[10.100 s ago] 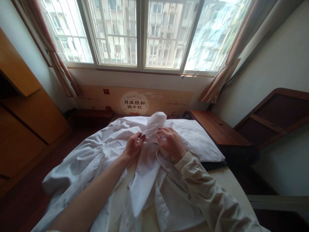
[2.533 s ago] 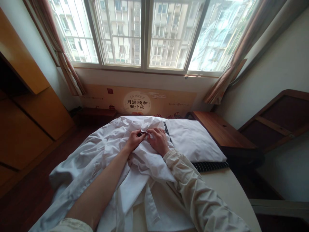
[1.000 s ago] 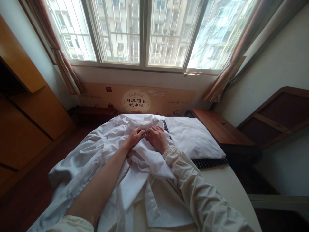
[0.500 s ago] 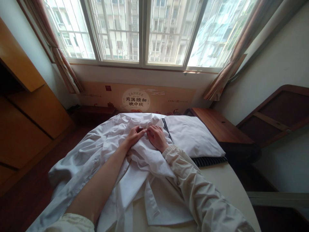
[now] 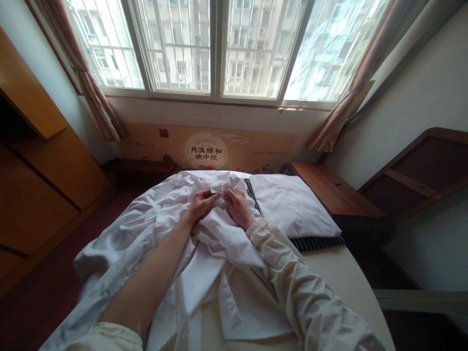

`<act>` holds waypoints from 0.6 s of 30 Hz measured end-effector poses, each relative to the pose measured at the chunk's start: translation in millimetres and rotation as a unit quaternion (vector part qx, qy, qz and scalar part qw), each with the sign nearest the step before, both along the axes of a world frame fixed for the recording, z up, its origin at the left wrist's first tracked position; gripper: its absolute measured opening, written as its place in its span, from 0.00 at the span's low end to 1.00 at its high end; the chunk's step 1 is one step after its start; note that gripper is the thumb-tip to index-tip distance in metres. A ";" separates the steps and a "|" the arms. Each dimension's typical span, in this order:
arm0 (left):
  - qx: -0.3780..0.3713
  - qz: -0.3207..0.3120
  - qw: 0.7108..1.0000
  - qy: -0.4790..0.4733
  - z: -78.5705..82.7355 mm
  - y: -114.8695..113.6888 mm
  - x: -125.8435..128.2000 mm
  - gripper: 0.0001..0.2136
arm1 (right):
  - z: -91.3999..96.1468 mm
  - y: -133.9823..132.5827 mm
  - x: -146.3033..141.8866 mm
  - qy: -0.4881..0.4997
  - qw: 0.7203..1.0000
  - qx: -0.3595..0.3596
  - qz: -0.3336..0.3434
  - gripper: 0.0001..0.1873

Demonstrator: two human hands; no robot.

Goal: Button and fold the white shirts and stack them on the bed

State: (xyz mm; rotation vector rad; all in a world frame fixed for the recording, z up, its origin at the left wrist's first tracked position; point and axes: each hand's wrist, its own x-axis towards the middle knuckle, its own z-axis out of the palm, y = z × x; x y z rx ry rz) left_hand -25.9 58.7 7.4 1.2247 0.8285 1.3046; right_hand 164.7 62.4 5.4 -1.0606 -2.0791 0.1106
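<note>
A white garment, its exact kind unclear, lies crumpled over the left side and middle of the bed, with flat strips and a sleeve-like end toward me. Near its far end, my left hand pinches the fabric between thumb and fingers. Close beside it, my right hand has its fingers curled and closed on the same bunched cloth. The fingertips nearly meet at a small raised fold. Any button or small fastening there is too small to make out.
A white folded piece like a pillow lies right of my hands on black striped cloth. The cream bed surface shows at the right. A wooden desk stands beyond it, orange cabinets at left, windows ahead.
My fingers have shifted slightly at the same spot. A white edge of the garment now stands up more between my fingertips. The garment's remaining folds and my arms have hardly moved.
</note>
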 end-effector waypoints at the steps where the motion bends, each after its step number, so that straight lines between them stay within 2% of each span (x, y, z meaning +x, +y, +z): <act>1: 0.010 0.012 1.000 0.011 -0.7 0.7 0.5 0.19 | -1.0 0.7 -0.1 0.003 1.000 -0.002 -0.004 0.13; 7: 0.062 0.055 0.994 0.066 -0.1 5.9 2.1 0.18 | 1.1 2.1 0.2 0.030 1.000 -0.007 -0.006 0.08; 11: 0.078 0.049 0.993 0.078 7.2 11.5 -1.0 0.19 | 19.5 0.4 8.4 -0.024 1.000 0.000 0.002 0.10; 14: 0.054 0.064 0.991 0.107 16.2 16.3 -11.8 0.21 | 36.7 -1.3 17.6 -0.071 0.997 -0.017 -0.028 0.05; 16: 0.036 0.047 0.984 0.166 23.5 17.5 -24.2 0.23 | 45.2 -2.0 22.8 -0.062 0.995 -0.041 -0.070 0.06; 18: 0.042 0.010 0.963 0.265 30.5 16.7 -38.2 0.24 | 50.4 -2.1 26.3 -0.034 0.992 -0.064 -0.104 0.08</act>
